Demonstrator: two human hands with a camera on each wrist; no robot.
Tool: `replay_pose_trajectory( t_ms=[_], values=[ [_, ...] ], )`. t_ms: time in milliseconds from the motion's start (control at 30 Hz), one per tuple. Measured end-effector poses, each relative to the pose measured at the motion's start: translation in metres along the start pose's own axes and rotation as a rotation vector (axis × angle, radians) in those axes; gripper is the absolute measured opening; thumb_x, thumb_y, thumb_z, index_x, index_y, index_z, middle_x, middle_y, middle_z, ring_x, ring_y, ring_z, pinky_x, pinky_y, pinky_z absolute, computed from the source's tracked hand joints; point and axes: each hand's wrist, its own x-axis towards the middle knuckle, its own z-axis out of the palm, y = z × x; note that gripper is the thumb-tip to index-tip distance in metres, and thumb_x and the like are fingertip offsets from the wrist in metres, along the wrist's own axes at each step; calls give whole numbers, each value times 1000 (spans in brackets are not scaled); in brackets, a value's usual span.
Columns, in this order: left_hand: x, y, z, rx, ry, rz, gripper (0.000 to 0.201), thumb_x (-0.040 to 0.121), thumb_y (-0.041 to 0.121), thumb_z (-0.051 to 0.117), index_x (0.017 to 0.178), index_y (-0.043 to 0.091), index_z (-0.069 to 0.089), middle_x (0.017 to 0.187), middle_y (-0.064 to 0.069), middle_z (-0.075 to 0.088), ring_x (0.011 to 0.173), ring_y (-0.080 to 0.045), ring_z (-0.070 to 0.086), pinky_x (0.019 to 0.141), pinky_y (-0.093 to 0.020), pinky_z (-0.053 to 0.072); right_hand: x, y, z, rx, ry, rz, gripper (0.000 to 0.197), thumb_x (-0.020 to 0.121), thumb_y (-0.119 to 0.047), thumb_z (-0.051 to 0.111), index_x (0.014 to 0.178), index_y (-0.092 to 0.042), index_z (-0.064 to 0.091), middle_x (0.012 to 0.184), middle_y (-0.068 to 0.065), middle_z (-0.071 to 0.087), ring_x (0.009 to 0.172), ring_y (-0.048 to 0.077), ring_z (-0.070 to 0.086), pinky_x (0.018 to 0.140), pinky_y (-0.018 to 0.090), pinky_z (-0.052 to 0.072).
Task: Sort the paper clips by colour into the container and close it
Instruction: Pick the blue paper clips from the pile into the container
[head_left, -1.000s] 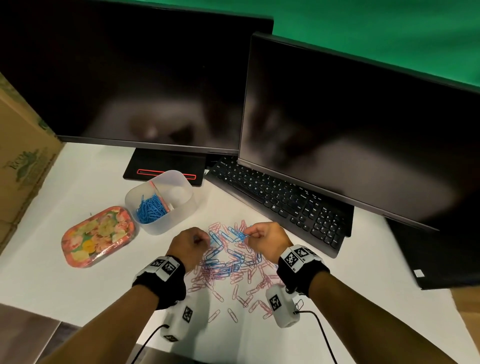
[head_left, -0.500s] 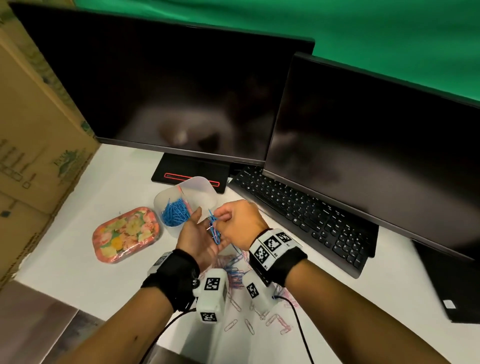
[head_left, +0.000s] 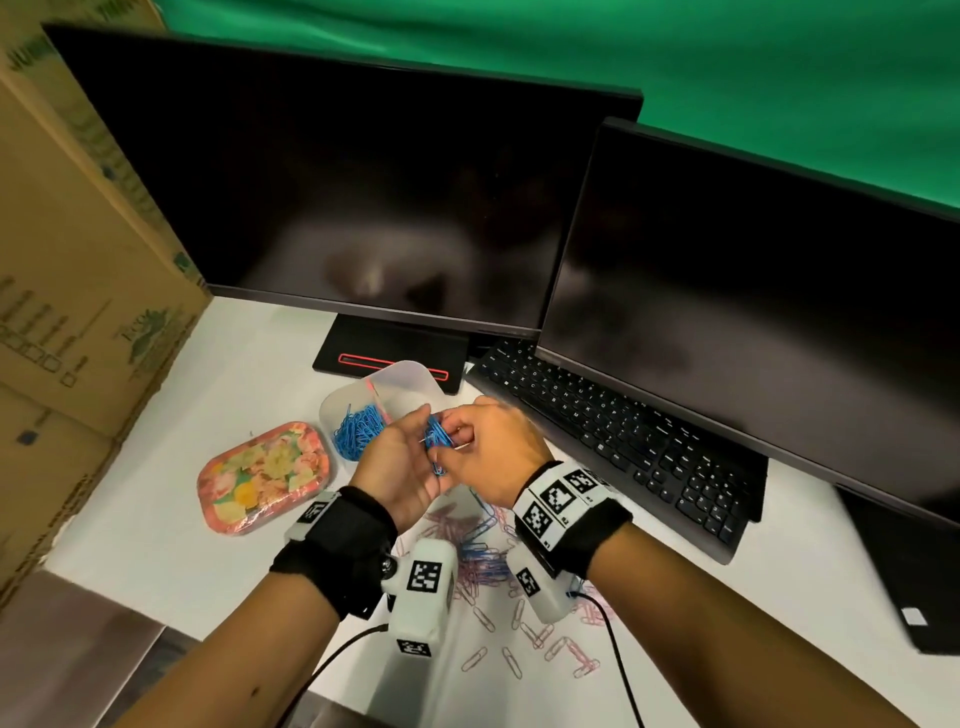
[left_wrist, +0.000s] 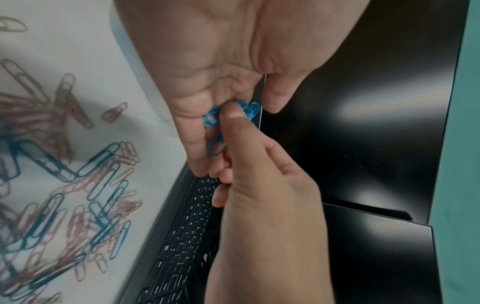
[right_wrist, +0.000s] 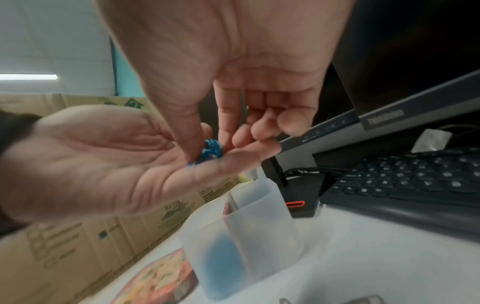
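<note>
A small bunch of blue paper clips (head_left: 436, 436) lies on the fingers of my upturned left hand (head_left: 400, 462). My right hand (head_left: 491, 447) pinches that bunch between thumb and fingers (right_wrist: 207, 152). Both hands hover just in front of the translucent divided container (head_left: 415, 374). Its left compartment holds a heap of blue clips (head_left: 358, 426); the other compartment looks bare. A mixed pile of pink and blue clips (head_left: 483, 556) lies on the white table under my wrists, and it shows in the left wrist view too (left_wrist: 78, 185).
A floral lid (head_left: 265, 475) lies left of the container. Two dark monitors and a black keyboard (head_left: 623, 436) stand behind and to the right. Cardboard boxes (head_left: 78, 286) wall off the left side. The table edge (head_left: 130, 597) runs near my left forearm.
Both hands rose from the clip pile and moved toward the container. The right hand carried blue clips onto the left hand, which turned palm up. The head view swung left.
</note>
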Motion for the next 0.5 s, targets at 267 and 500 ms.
replay_pose_trajectory(
  t_ms=[267, 500],
  values=[
    [-3, -8, 0, 35, -58, -84, 34, 95, 21, 40, 112, 0, 60, 113, -26, 65, 95, -35, 67, 90, -45, 52, 4, 35, -5, 326, -36, 169, 6, 79, -23, 73, 75, -20, 72, 75, 3, 71, 63, 15, 62, 69, 35, 56],
    [-2, -15, -6, 346, 31, -77, 33, 94, -6, 35, 119, -1, 57, 110, -26, 68, 102, -35, 67, 78, -38, 56, -6, 55, -10, 458, -80, 256, 7, 83, -19, 73, 82, -12, 72, 75, 11, 70, 58, 11, 54, 55, 19, 43]
  ],
)
